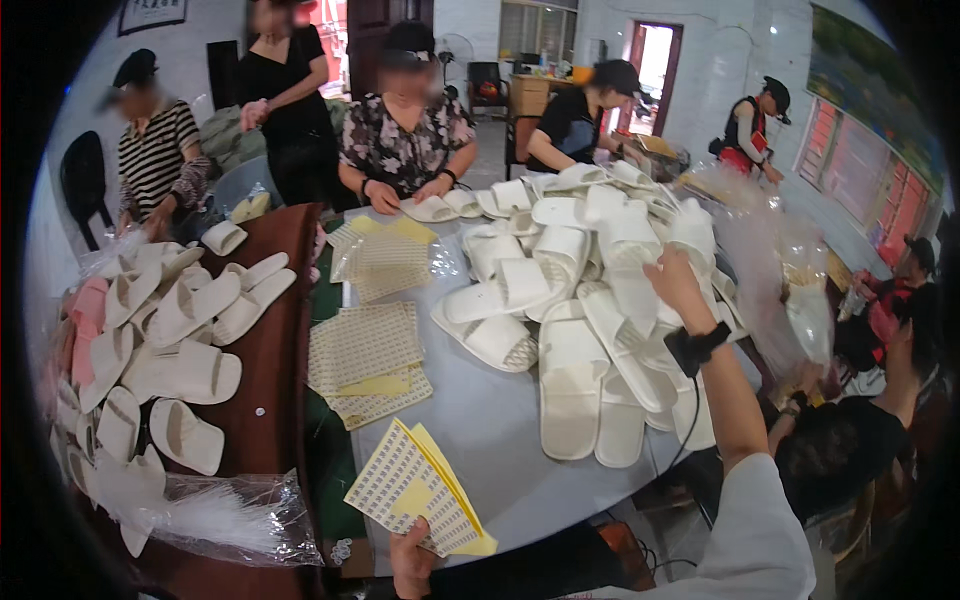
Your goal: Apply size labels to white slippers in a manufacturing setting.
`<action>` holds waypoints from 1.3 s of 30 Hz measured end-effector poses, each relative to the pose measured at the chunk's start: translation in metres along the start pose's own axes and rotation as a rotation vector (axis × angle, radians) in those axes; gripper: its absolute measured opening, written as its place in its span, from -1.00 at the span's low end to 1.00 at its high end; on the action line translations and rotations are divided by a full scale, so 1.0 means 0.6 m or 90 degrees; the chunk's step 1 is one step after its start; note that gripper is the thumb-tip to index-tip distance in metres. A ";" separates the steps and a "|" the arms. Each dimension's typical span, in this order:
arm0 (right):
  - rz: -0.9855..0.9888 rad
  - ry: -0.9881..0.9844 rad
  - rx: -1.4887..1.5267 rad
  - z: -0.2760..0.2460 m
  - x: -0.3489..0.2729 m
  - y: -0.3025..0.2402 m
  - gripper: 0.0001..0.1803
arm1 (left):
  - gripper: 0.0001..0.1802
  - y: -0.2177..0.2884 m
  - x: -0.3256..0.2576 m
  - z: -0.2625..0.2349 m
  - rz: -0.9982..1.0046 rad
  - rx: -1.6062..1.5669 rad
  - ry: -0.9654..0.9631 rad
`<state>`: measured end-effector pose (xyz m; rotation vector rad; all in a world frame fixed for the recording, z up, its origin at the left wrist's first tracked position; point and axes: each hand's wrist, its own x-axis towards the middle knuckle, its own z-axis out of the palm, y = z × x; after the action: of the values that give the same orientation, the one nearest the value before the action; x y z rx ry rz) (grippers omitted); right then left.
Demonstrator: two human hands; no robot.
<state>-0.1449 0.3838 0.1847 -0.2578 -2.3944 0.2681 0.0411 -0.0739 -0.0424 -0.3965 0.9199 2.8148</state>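
- Head view: the left hand (412, 562) sits at the lower edge, its grip pinching a sticker sheet (415, 490) with a yellow backing, held tilted just above the near rim of the grey tabletop (480, 420).
- The right hand (672, 278) reaches far out over the slipper pile (590, 290); whether its grip is clenched or released cannot be told, as the fingers are hidden behind the hand.
- A black band wraps the right wrist (697, 347).
- More sticker sheets (365, 360) lie on the tabletop's left part.
- A brown side table (275, 400) at left carries more slippers (170, 340).
- Other people stand around the far side.
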 end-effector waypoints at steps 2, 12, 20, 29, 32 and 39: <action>-0.008 -0.084 0.043 0.031 -0.020 -0.070 -0.52 | -0.51 0.009 -0.007 -0.010 0.010 0.001 0.014; 0.074 -0.276 -0.010 0.296 -0.014 -0.266 -0.10 | -0.54 -0.005 0.005 -0.063 -0.013 -0.010 -0.048; 0.132 -0.130 0.274 0.281 0.019 -0.225 -0.36 | -0.54 -0.009 0.008 -0.060 -0.073 0.006 -0.051; 0.247 -0.120 0.885 0.154 0.125 -0.215 -0.69 | -0.56 0.010 -0.003 -0.007 -0.032 0.003 -0.024; 0.172 -0.085 0.979 0.105 0.121 -0.264 -0.74 | -0.56 0.020 -0.008 -0.006 -0.015 -0.011 -0.054; -0.179 -0.368 0.816 0.033 0.006 -0.304 -0.58 | -0.48 -0.002 -0.008 -0.057 0.035 -0.041 -0.050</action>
<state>-0.1814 0.2074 0.2203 0.8267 -2.2052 1.7896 0.0528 -0.0935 -0.0680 -0.2703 0.8386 2.8936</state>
